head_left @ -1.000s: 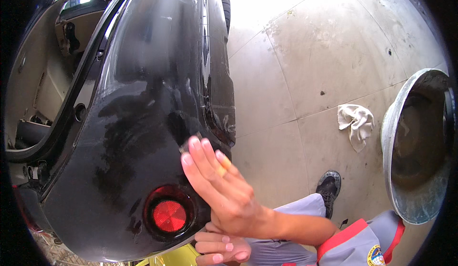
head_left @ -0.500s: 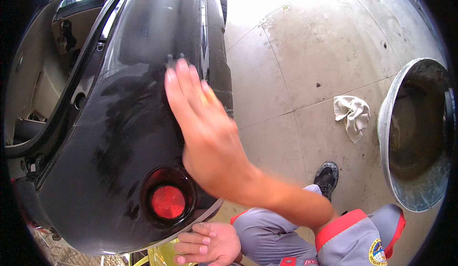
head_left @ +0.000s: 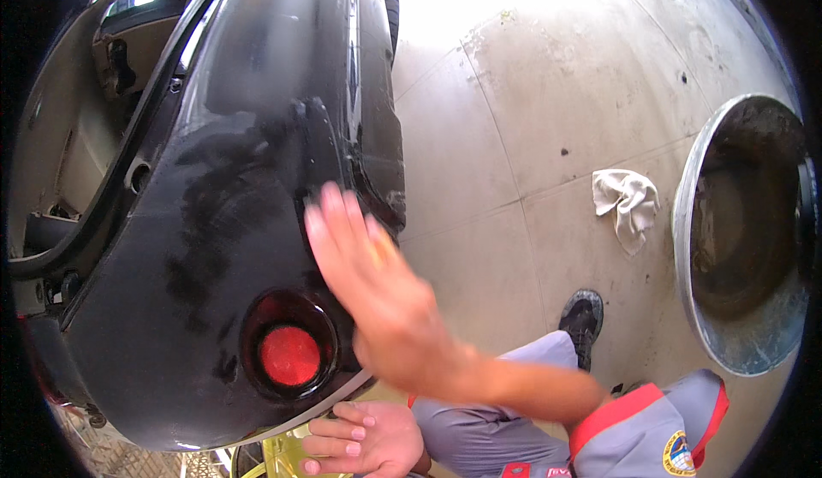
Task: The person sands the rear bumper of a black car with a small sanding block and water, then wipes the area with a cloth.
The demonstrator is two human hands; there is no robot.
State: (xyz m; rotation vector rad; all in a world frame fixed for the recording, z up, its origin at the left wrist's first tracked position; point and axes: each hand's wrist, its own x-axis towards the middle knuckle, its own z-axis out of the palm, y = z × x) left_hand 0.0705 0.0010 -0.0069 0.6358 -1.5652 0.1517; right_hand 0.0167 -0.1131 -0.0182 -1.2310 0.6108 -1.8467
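Note:
My right hand [head_left: 368,285], blurred by motion, lies flat along the black car body panel [head_left: 257,75], fingers stretched toward the far end. A small yellow patch shows at the edge of its fingers; what it is, and whether anything lies under the palm, cannot be made out. Wet-looking smears and dull streaks mark the panel around the fingers. Just left of my right wrist sits a round red light [head_left: 289,356] in a dark recess. Low in the picture, beside the panel's lower edge, my left hand [head_left: 372,439] is palm up, its fingers apart and slightly bent, with nothing in them.
On the grey tiled floor [head_left: 462,152] to the right lies a crumpled white cloth [head_left: 627,206]. Beyond it stands a large round metal basin [head_left: 693,247], dark inside. A black shoe [head_left: 582,319] rests on the floor near me. The car's opening [head_left: 86,144] is at the left.
My right hand has slid back along the panel toward me, baring a streaked patch ahead of its fingers. My left hand stays palm up in nearly the same place.

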